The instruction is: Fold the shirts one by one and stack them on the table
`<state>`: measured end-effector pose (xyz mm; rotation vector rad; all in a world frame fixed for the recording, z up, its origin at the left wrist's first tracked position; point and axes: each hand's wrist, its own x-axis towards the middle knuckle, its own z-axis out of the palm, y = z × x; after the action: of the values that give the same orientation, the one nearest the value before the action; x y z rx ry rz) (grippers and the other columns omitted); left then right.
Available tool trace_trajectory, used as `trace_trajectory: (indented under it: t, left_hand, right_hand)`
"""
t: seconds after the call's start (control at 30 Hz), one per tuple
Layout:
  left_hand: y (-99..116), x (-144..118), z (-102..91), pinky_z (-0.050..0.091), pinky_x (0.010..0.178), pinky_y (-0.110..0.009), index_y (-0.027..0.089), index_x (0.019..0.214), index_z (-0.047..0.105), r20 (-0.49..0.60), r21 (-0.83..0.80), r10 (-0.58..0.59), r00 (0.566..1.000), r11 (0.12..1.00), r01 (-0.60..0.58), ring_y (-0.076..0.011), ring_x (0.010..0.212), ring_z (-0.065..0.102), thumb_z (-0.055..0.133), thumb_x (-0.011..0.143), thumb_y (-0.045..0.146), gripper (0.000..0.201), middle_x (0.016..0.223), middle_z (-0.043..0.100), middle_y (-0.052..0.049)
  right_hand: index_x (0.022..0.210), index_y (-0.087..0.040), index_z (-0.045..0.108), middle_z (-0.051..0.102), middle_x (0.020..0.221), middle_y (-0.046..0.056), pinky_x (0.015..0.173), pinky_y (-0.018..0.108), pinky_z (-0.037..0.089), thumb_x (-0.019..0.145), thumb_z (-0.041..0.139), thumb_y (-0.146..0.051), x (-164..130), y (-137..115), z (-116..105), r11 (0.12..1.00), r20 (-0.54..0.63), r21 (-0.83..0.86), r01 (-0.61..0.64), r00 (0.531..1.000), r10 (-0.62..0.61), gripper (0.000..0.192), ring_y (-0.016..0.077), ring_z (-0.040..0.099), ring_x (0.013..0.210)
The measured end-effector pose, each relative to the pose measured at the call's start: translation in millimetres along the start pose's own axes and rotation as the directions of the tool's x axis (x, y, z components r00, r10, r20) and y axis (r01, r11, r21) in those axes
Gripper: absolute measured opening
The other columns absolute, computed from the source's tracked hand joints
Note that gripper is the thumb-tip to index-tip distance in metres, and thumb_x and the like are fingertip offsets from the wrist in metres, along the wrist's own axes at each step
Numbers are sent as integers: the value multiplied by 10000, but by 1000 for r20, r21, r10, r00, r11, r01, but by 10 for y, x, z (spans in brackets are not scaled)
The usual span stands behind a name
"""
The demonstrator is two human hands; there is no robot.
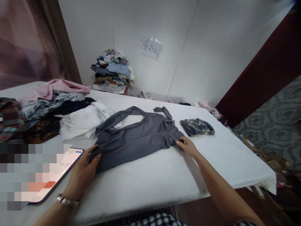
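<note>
A dark grey long-sleeved shirt (134, 138) lies sideways across the white table (150, 182). One sleeve is bent along its far side, and the other curls at the back right. At the shirt's left end, my left hand (83, 168) has its thumb and fingers closed on the cloth; a bracelet is on that wrist. My right hand (188, 147) pinches the shirt's near right corner between thumb and fingers. Just beyond that hand sits a folded plaid shirt (197, 126). Crumpled white clothing (80, 122) touches the grey shirt's far left side.
A phone (68, 163), partly pixelated, lies left of my left hand. Heaped clothes, with a pink garment (58, 88) on top, cover the table's left side. Against the wall stands a tall clothing stack (113, 70). More garments (207, 106) lie along the back right edge.
</note>
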<state>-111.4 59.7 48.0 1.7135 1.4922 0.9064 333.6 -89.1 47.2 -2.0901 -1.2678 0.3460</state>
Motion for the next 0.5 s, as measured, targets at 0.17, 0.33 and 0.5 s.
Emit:
trace_trajectory:
  t: [0.17,0.33,0.5]
  left_hand:
    - [175,-44,-17,558,722,-339,153,1262,567,-38,-11,-26,999,1000,25,-238,823,673,532,770,450,576,898,706,-49]
    - [167,-114,-99,550,704,-336,175,1282,564,-5,36,41,999,999,-40,-244,797,686,497,760,479,608,862,716,-54]
    - [-11,-159,-234,477,547,-326,164,1198,622,154,281,11,988,958,-55,-239,567,620,522,717,505,598,615,633,-12]
  right_hand:
    - [889,-208,722,699,1143,115,1012,480,428,779,591,-555,-78,96,13,982,-56,151,110,993,-103,387,292,566,1174]
    - [879,-186,689,710,809,36,779,367,497,687,657,-504,18,256,-359,880,-50,473,-41,996,73,373,210,621,777]
    - [918,-185,737,730,854,36,767,363,507,632,694,-403,-156,373,-620,920,255,350,-177,963,88,362,221,644,799]
